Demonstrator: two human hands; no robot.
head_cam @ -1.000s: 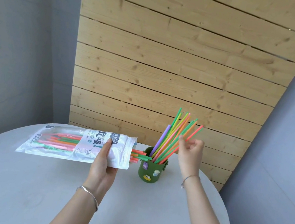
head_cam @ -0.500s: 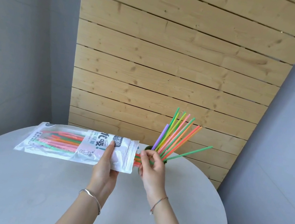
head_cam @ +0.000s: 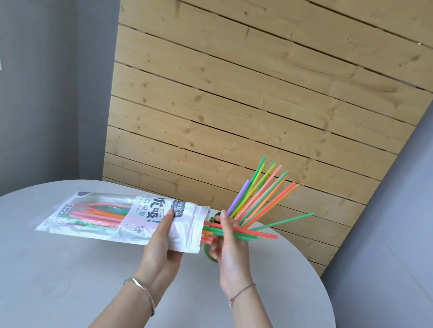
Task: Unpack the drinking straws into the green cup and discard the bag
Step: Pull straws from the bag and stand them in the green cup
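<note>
My left hand [head_cam: 163, 243] holds the clear and white straw bag [head_cam: 104, 212] level above the table, gripping it near its open right end. Several coloured straws still lie inside the bag. My right hand [head_cam: 227, 247] pinches a few red and green straws [head_cam: 257, 236] that stick out sideways from the bag's mouth. The green cup [head_cam: 206, 249] stands right behind my right hand and is mostly hidden by it. A fan of several straws in the cup [head_cam: 261, 197] leans up and to the right.
The round grey table [head_cam: 47, 278] has its far edge close behind the cup and its right edge about a hand's width from my right arm. A wooden slat panel [head_cam: 249, 97] leans against the grey wall behind.
My right hand came down from the straws standing in the cup to the bag's mouth and took hold of a few straws, drawing them out to the right. The bag stayed in place.
</note>
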